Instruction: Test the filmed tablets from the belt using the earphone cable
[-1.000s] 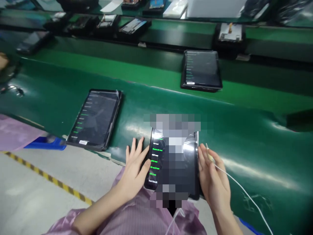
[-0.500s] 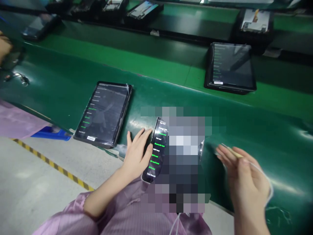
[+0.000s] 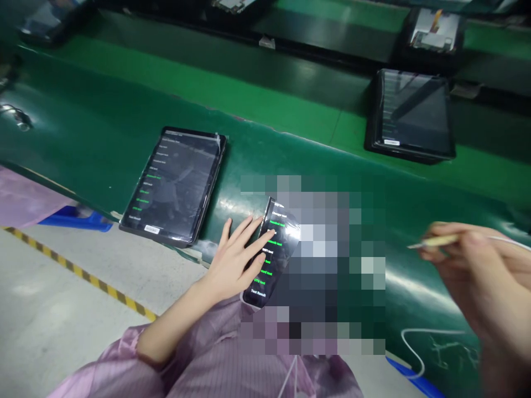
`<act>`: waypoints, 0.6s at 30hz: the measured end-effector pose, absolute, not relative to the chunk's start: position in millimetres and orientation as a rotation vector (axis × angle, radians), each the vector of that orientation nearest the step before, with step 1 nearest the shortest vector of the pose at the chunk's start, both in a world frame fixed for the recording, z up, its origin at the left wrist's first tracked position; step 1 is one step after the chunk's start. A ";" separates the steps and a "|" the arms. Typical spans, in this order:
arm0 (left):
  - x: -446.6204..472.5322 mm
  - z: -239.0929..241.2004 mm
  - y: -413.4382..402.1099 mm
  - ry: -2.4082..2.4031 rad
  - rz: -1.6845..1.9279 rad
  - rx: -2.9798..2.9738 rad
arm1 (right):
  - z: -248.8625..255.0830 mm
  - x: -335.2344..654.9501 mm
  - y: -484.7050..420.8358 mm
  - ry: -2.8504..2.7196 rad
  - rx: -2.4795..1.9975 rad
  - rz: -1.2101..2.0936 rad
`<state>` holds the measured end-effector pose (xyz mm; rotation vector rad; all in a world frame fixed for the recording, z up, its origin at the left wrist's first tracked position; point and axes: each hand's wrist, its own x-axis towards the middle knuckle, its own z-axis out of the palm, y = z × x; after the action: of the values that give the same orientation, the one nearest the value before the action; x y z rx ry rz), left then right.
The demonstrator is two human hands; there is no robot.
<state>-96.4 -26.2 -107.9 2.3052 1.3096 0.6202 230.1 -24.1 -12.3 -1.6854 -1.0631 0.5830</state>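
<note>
In front of me lies a tablet (image 3: pixel 256 297) with a lit list of tests in white and green; a pixelated patch hides its right part. My left hand (image 3: pixel 234 257) rests at the tablet's left edge, fingers spread, the index finger touching the screen over the list. Out to the right, above the bench, my right hand (image 3: pixel 483 268) is closed on a cable plug (image 3: pixel 442 241) with a yellowish sleeve and a thin metal tip pointing left. Its white cable (image 3: pixel 409 337) runs behind the hand and loops down onto the bench. The plug is apart from the tablet.
A second tablet (image 3: pixel 176 185) with a similar list lies to the left on the green bench (image 3: pixel 298 157). Another tablet (image 3: pixel 415 113) sits farther back right on the green strip beyond. Opened devices (image 3: pixel 437 30) stand behind. A co-worker's pink sleeve (image 3: pixel 29 196) shows at left.
My right hand has moved right, away from the tablet, with the plug now pointing left. My left index finger has moved onto the screen. The view has shifted slightly.
</note>
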 end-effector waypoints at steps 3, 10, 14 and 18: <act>-97.6 -109.0 -26.2 1.300 0.626 2.333 | -17.0 209.0 -3.2 -1.029 -1.638 0.703; -90.9 -106.5 -45.4 1.300 0.670 2.261 | -45.8 222.2 47.2 -1.222 -1.630 0.698; -80.7 -107.7 -68.6 1.361 0.659 2.233 | -53.9 227.2 80.1 -1.272 -1.594 0.739; -76.9 -111.2 -79.1 1.413 0.629 2.253 | -59.5 226.6 96.9 -1.286 -1.524 0.895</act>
<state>-76.9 -79.1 -111.2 2.2531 1.4130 0.6287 226.6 96.9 -59.5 -1.5236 -1.2857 0.8952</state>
